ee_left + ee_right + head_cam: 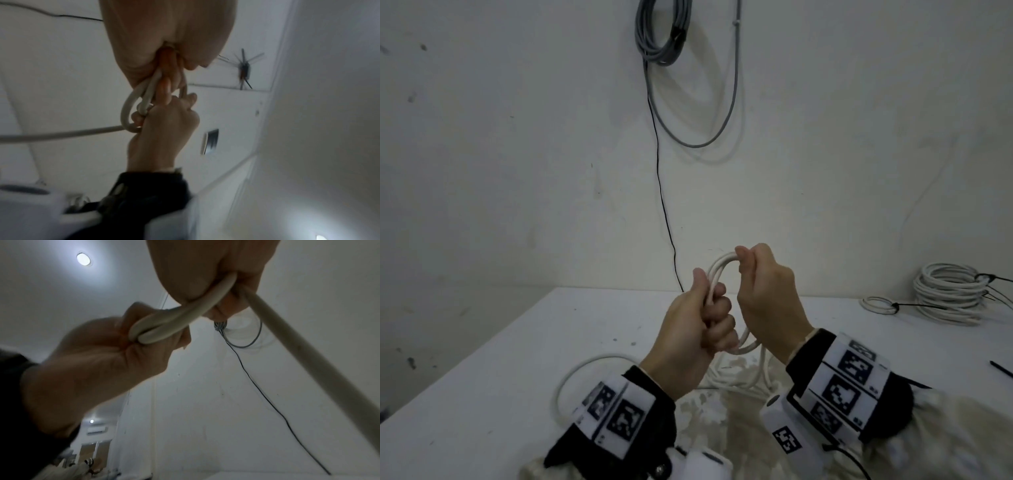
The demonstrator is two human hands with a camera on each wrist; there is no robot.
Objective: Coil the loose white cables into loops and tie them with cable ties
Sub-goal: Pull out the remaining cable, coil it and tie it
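We hold the white cable point(717, 270) coiled in loops above the worktop point(482, 370): our left hand point(693, 329) has its grip clamped around the bunched loops, our right hand point(765, 294) pinches the top of the loop.

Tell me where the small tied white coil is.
Head view: small tied white coil lies on the table, far right, just left of the large white coil stack.
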